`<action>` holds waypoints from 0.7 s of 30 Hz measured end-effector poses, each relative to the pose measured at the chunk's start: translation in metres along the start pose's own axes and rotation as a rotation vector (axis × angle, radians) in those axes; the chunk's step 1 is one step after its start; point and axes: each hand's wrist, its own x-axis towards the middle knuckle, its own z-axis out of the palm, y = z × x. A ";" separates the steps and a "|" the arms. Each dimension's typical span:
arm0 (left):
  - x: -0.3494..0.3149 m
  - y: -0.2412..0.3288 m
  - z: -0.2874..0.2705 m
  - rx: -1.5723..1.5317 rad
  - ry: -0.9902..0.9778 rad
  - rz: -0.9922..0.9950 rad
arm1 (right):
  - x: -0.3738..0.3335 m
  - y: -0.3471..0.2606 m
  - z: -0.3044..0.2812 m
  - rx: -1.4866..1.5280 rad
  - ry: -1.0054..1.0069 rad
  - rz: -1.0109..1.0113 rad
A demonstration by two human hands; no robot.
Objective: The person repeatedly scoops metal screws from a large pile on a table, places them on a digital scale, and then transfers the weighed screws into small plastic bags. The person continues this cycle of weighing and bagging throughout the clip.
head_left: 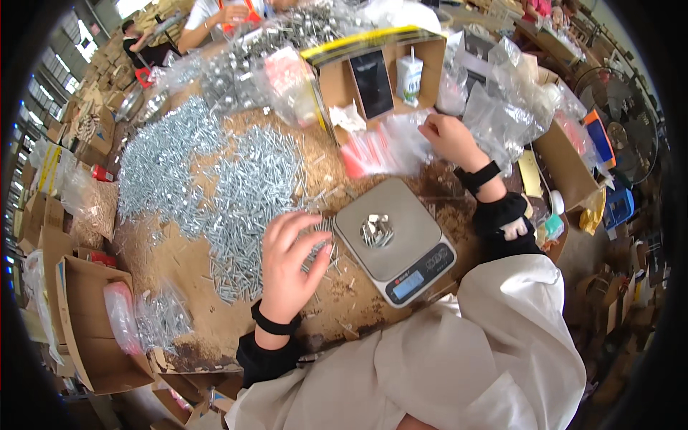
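Note:
A digital scale (423, 252) with a lit display lies in front of me, and a small heap of metal hardware (377, 231) rests on its plate. Left of the scale, my left hand (287, 269) is open over the table, thumb and fingers apart. Some loose screws show between its fingertips and thumb, beside a wide pile of silvery screws (251, 193). Beyond the scale, my right hand (455, 143) is closed, its fingertips pinching the edge of a clear plastic bag in a stack of red-marked bags (376, 152).
An open carton (333, 82) at the back holds a dark phone (371, 82) and a white bottle (410, 77). Bagged hardware (236, 75) is heaped at the far left. Clear plastic bags (505, 107) crowd the right. A cardboard box (93, 322) stands near left. Another person (215, 21) sits across.

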 end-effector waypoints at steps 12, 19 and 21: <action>0.002 0.001 0.002 -0.032 -0.002 -0.009 | 0.011 0.018 0.021 0.052 0.060 -0.034; 0.002 0.029 0.012 -1.021 0.114 -0.294 | -0.055 -0.137 -0.058 0.902 -0.471 -0.573; -0.010 0.027 0.012 -1.070 0.001 -0.327 | -0.075 -0.156 -0.059 0.839 -0.452 -0.749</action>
